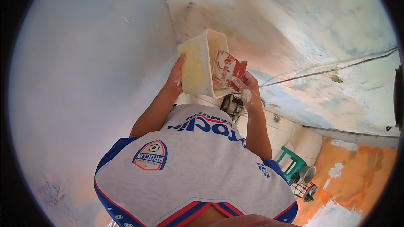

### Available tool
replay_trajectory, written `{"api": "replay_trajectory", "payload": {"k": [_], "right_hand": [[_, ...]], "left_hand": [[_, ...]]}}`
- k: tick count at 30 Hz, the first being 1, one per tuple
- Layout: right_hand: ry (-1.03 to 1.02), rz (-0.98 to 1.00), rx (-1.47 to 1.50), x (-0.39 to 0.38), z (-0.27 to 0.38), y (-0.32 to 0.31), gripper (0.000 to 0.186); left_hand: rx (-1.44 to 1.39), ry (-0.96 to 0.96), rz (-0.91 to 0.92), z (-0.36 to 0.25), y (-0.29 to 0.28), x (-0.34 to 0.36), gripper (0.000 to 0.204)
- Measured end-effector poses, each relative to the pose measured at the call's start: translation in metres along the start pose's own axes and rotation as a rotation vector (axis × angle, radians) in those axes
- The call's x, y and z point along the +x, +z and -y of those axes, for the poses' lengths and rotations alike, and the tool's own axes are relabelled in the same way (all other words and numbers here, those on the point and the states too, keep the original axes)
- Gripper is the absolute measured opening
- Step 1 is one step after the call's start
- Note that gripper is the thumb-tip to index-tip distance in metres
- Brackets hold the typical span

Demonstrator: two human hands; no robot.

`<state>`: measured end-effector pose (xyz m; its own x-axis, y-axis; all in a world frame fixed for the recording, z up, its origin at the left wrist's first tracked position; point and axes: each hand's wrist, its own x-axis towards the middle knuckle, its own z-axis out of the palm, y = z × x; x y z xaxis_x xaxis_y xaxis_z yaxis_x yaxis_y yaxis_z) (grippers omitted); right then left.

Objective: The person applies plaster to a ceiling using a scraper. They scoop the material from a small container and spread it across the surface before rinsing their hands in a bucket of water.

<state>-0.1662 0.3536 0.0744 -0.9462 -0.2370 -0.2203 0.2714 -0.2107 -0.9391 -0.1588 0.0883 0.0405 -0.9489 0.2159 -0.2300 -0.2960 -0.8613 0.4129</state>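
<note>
My left hand (176, 77) grips the side of a pale yellow rectangular plastic tub (192, 68), which is tipped on its side with its opening toward the right. My right hand (248, 87), smeared with white paste, holds a red flat scraper (229, 67) coated in patches of the same paste. The scraper's blade lies at the tub's opening, partly inside it, against the rim. How much paste is in the tub I cannot tell.
Patchy plastered walls (67, 80) surround me, one crossed by a dark cable (303, 72) and another orange with white patches (349, 172). On the tiled floor (286, 134) are a green plastic stool (290, 155), a grey container (307, 172), a wire-cage object (305, 191) and dark clutter (230, 105).
</note>
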Motion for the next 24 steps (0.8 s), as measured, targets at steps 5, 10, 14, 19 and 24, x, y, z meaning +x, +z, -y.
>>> {"api": "replay_trajectory", "payload": {"k": [5, 10, 14, 19, 24], "right_hand": [[-0.070, -0.041, 0.257, -0.002, -0.003, 0.044, 0.037], [-0.189, -0.049, 0.301, 0.004, 0.016, 0.070, 0.040], [-0.282, -0.044, 0.031, 0.031, 0.033, 0.057, 0.035], [-0.375, 0.030, 0.155, 0.040, 0.064, 0.078, 0.037], [-0.409, 0.054, 0.245, 0.052, 0.083, 0.081, 0.043]], "left_hand": [[0.019, 0.013, -0.066, -0.026, -0.031, -0.008, 0.054], [-0.037, -0.026, -0.022, -0.040, -0.050, -0.020, 0.057], [-0.027, -0.013, -0.045, -0.052, -0.061, -0.017, 0.055], [-0.154, -0.003, -0.035, -0.051, -0.070, -0.025, 0.057], [-0.171, -0.030, -0.007, -0.050, -0.065, -0.024, 0.060]]}}
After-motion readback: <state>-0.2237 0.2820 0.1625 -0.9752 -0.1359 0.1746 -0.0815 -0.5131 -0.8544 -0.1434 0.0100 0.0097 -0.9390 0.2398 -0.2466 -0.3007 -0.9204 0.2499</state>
